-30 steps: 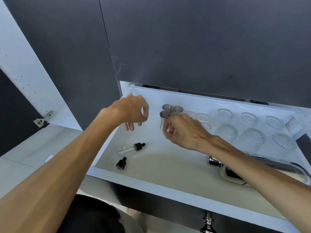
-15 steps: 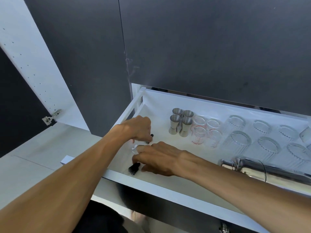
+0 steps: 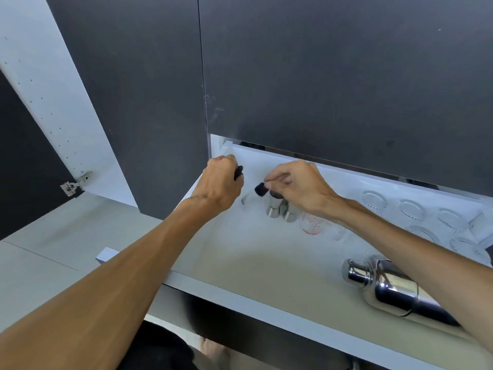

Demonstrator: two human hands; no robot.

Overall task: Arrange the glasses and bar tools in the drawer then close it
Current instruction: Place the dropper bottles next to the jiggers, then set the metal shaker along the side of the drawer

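Note:
The white drawer (image 3: 240, 295) stands pulled out. My left hand (image 3: 220, 184) is at its back left corner, closed on a small black-capped dropper bottle (image 3: 238, 172). My right hand (image 3: 296, 186) hovers just right of it, pinching a second black-capped dropper bottle (image 3: 260, 188) above the steel jiggers (image 3: 280, 206). To the right of the jiggers stand measuring glasses with red marks (image 3: 314, 225) and rows of ribbed clear glasses (image 3: 410, 209). A chrome cocktail shaker (image 3: 384, 287) lies on its side at the front right, partly under my right forearm.
Dark cabinet doors (image 3: 320, 76) hang directly above the drawer's back. An open door's white inner panel with a hinge (image 3: 76, 182) is at the left. A pale countertop (image 3: 53, 249) lies left of the drawer.
Both hands picked up the dropper bottles from the drawer's front left floor and carried them up to the back left, beside the jiggers.

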